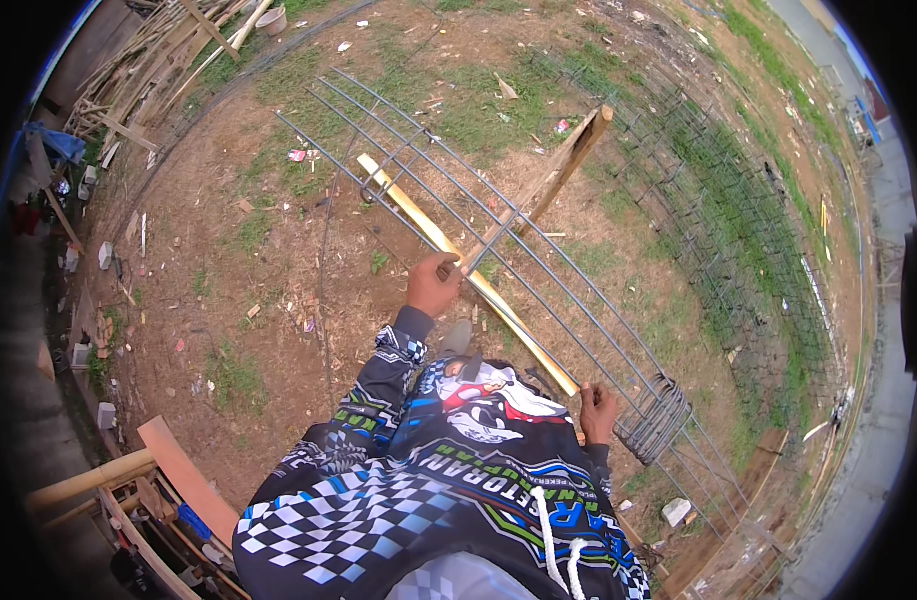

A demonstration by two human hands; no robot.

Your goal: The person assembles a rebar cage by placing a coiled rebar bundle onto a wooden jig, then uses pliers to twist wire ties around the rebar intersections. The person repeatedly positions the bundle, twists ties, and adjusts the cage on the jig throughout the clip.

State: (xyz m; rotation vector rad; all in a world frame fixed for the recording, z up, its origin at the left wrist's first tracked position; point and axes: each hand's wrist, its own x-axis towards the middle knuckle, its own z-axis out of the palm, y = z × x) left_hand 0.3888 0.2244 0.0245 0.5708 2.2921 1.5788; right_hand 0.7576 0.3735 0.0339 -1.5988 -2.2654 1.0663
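Observation:
Steel bars run side by side as a long cage from the far left to the near right, with a few square stirrups around them. A pale yellow wooden strip lies along the cage's near side. My left hand is closed at the middle of the strip, beside the nearest bar; what its fingers grip is hidden. Close to the strip's near end, my right hand has curled fingers, and its grip cannot be made out. Just right of it, a bundle of stirrups is packed together around the bars.
An upright wooden plank stand is under the cage. More wire-tied cages lie on the grass at right. Stacked timber and a bucket are at far left; a wooden frame stands near left. A pale stone lies near right.

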